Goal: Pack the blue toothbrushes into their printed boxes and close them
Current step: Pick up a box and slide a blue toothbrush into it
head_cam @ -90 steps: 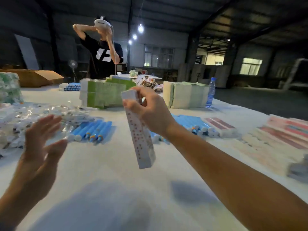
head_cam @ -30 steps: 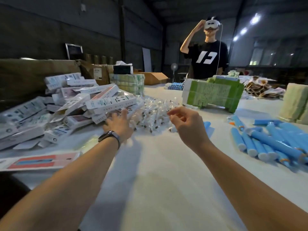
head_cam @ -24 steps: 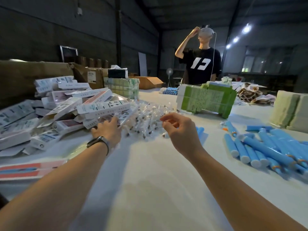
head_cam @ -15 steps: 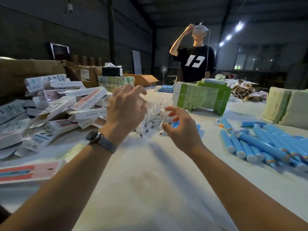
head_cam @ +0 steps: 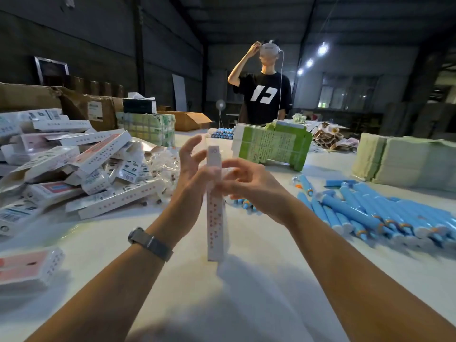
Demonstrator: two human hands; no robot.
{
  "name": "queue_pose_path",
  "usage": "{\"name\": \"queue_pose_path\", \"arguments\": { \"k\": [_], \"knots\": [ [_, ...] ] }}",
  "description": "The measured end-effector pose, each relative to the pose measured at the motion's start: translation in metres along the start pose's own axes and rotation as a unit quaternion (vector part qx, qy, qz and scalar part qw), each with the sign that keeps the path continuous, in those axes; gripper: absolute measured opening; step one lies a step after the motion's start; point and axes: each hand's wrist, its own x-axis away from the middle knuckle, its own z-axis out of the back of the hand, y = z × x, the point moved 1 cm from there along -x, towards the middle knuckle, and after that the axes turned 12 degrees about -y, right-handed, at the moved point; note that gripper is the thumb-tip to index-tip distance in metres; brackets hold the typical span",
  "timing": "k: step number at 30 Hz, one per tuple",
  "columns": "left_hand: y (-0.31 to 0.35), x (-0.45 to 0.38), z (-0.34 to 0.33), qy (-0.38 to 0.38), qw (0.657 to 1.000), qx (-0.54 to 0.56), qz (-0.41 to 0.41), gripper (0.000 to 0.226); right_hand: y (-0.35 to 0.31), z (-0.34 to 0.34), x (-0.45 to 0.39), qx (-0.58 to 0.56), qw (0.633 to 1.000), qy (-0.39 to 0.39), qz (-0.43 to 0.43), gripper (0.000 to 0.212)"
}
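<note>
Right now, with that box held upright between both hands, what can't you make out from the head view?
- Inside of the upright box: walls hide whether a toothbrush is in it.
- Box top flap: motion blur, the left hand and right hand cover it; open or closed unclear.
- Box print: too small and blurred to read.
- Blue toothbrushes: pile cut off by the right edge.

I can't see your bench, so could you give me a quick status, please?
Both hands on upright box. Toothbrushes waiting right. Nothing blocking.
</note>
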Motion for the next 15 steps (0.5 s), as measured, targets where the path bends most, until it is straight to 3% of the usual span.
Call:
{"name": "queue_pose_path", "arguments": {
  "k": [6,8,11,13,15],
  "knots": [
    [-0.022,0.014,-0.011,-0.106,0.99,0.053,0.074,0.073,0.005,0.001,0.002,0.035,0.999,0.03,-0.02,0.049],
    [-0.025,0.017,-0.014,-0.12,0.988,0.041,0.083,0.072,0.007,0.002,0.003,0.018,0.999,0.034,-0.029,0.053],
    [-0.027,0.022,-0.02,-0.116,0.988,0.031,0.093,0.07,0.01,0.018,0.008,-0.023,0.998,0.05,-0.044,0.042],
    [-0.023,0.023,-0.023,-0.108,0.99,0.008,0.092,0.073,0.02,0.044,0.015,0.032,0.984,0.158,-0.074,0.032],
    [-0.02,0.024,-0.024,-0.092,0.991,0.0,0.098,0.08,0.04,0.078,0.029,0.196,0.912,0.314,-0.177,0.023]
  ]
}}
